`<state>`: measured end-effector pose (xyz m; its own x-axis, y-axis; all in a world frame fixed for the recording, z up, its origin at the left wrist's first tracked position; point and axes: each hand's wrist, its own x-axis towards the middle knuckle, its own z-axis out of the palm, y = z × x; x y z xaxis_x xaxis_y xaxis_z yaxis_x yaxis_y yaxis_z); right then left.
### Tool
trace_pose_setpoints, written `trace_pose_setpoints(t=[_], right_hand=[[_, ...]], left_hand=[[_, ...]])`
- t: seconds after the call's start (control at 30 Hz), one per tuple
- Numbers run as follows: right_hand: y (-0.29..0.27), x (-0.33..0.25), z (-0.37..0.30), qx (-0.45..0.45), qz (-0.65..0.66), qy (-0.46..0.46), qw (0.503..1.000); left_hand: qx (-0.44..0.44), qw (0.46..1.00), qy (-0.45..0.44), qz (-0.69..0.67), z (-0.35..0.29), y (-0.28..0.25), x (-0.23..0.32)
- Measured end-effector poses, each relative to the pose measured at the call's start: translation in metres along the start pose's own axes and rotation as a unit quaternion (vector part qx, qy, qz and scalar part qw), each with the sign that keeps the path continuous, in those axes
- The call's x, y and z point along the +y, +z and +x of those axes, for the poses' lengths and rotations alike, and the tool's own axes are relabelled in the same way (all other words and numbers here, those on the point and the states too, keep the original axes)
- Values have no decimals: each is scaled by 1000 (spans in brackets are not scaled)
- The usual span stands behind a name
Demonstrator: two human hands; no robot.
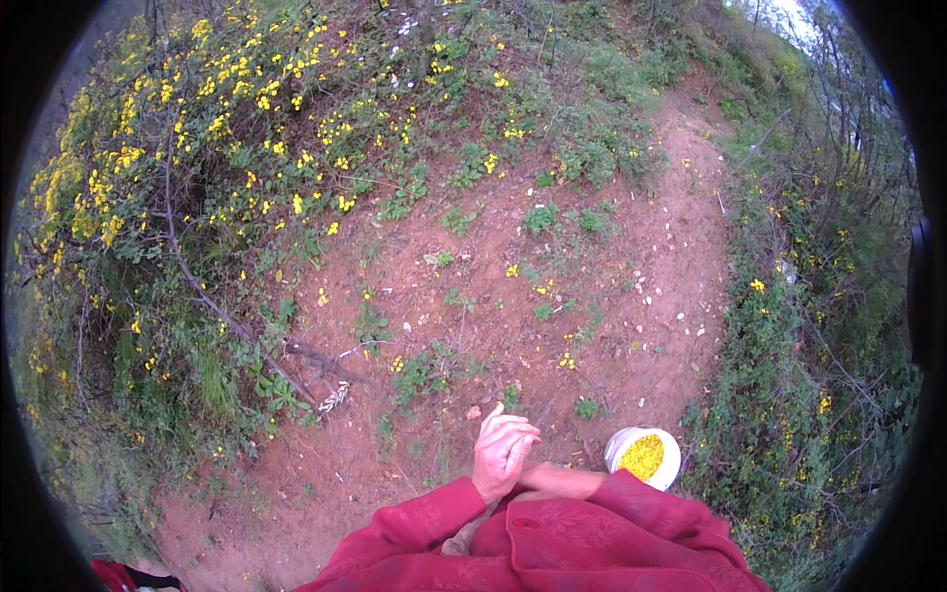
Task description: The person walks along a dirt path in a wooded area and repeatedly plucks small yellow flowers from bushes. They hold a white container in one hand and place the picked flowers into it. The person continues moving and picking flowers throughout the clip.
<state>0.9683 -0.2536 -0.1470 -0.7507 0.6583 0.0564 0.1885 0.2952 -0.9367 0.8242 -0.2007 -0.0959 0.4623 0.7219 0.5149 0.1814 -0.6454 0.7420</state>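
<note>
My left hand [501,456] is raised in front of my body, at the lower middle of the view. Its fingers are bent and pressed together, and whatever they may hold is hidden. From the right, my right hand [543,482] reaches across behind the left wrist, close to the left cuff. The right hand's fingers are out of sight there. Red sleeves cover both arms. A white bucket [670,453] with yellow flower heads [642,457] in it stands to the right of my hands, apart from them.
Reddish bare soil [533,345] slopes ahead, with small green plants. Dense yellow-flowered bushes [118,158] fill the left, where a bare branch [202,286] leans down. A dirt path [691,197] runs up on the right beside shrubs [789,365]. A red-and-black object [128,576] lies bottom left.
</note>
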Motion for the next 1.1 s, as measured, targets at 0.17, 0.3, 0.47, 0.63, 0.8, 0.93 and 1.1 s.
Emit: trace_pose_setpoints(t=[0.17,0.3,0.47,0.63,0.8,0.93,1.1], right_hand=[[17,7,36,-97,91,103,986],[17,9,42,-58,4,-37,998],[4,2,42,5,-82,-55,995],[-27,15,52,144,31,124,981],[-44,0,62,222,-104,-15,969],[-28,-10,69,254,-196,-20,947],[-1,14,39,306,-217,113,920]], left_hand=[[74,994,-71,-43,-2,1,1],[68,958,-192,-204,2,-10,-5],[-31,842,-236,-485,22,-61,-13],[-137,854,-102,-492,38,-104,19],[-70,971,-23,-227,50,-99,51],[-9,987,108,-121,52,-88,45],[175,971,157,42,65,-106,33]])
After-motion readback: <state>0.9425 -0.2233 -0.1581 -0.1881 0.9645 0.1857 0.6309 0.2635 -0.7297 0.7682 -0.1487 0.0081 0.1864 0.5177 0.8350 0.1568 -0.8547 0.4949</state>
